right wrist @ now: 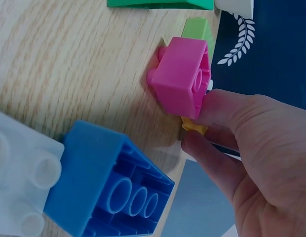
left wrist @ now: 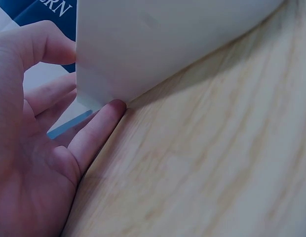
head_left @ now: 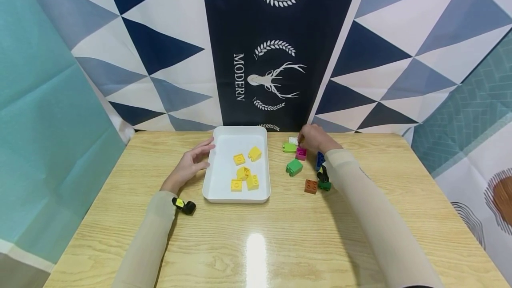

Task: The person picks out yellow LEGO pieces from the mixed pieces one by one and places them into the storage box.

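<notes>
My left hand [head_left: 193,163] rests against the left side of a white tray [head_left: 210,177], its loosely extended fingers touching the outer wall. Several yellow toy building bricks [head_left: 239,159] lie in the tray. Farther right, my right hand [head_left: 314,138] reaches over a loose group of bricks. Between its thumb and a finger it pinches a small yellow brick [right wrist: 194,126], mostly hidden by the fingertips. Right at those fingertips is a pink brick [right wrist: 180,76], with a lime green brick [head_left: 290,148] beside it. A white brick [head_left: 293,140] sits just behind.
A green brick [head_left: 294,167] and a brown brick [head_left: 310,186] lie nearer on the wooden table [head_left: 216,243]. Partly under the right forearm are a blue brick [head_left: 320,160] and a dark green brick [head_left: 324,186]. A patterned cloth wall [head_left: 176,57] rises at the table's back edge.
</notes>
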Tool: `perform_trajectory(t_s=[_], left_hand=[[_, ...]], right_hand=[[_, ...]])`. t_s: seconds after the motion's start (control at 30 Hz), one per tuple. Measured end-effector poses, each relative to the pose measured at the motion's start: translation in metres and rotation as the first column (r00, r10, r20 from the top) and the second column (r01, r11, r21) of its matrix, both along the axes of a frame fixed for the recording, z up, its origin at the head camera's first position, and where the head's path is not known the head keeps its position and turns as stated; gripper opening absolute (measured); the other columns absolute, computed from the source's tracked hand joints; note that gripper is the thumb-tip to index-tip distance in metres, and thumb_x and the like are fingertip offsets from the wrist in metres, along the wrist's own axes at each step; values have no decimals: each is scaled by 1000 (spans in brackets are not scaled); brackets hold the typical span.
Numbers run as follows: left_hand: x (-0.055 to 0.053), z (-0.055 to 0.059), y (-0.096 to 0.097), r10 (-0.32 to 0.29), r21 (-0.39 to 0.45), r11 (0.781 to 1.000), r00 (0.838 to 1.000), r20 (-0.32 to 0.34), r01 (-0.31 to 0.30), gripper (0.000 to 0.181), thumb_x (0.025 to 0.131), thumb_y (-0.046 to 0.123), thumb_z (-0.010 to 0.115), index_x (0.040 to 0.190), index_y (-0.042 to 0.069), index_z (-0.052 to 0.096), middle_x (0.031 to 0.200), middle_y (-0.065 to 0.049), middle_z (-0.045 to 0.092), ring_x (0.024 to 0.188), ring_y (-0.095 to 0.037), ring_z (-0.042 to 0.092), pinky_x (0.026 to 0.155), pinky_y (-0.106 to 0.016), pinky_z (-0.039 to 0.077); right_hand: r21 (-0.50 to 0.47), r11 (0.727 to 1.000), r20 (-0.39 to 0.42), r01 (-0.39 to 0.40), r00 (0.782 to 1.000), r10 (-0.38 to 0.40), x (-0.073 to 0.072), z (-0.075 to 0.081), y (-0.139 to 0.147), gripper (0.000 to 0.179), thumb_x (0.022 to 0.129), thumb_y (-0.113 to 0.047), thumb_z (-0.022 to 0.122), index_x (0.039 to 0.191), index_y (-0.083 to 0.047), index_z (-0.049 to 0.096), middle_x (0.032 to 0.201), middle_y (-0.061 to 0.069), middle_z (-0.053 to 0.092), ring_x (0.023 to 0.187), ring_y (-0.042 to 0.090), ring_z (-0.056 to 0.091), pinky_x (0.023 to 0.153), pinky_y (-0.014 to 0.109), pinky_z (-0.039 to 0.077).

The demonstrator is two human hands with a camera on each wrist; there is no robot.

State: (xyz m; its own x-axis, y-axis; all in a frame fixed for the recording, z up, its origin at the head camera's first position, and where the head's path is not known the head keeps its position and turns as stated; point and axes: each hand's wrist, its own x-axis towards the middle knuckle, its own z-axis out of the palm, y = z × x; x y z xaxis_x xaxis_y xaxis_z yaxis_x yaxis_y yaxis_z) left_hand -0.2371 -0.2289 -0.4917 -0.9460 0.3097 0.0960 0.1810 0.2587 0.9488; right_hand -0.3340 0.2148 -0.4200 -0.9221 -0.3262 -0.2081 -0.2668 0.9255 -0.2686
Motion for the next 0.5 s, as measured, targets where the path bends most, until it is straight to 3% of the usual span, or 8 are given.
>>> perform_trajectory(t_s=[0.07,0.27,0.33,0.5], left_hand=[[0,0,0,0,-2,1000,1000,-2,0,61,102,-5,65,162,-3,55,189,-12,29,176,-39,27,135,-17,34],[0,1,0,2,-6,1000,1000,-3,-2,61,102,-5,65,162,-4,55,189,-12,29,176,-40,28,142,-39,31],[0,1,0,3,-6,1000,1000,-2,-3,61,102,-5,66,162,-3,55,189,-12,29,176,-40,29,141,-36,32],[0,1,1,-1,1,1000,1000,-4,1,61,102,-6,66,162,-4,55,189,-12,29,176,-40,29,132,-14,35]], right_hand=[[8,1000,-5,-5,1000,5,0,0,0,18,102,-7,77,117,-1,84,130,25,80,108,34,71,113,57,62],[15,1000,-1,-9,1000,9,2,2,-1,18,103,-6,76,118,-1,84,131,25,79,109,35,71,114,57,61],[16,1000,3,-10,1000,10,3,3,-1,18,103,-6,76,119,-1,84,132,26,79,110,35,70,114,58,61],[22,1000,6,-13,1000,13,3,5,-1,18,104,-7,76,119,-1,84,132,25,79,111,35,71,115,58,61]])
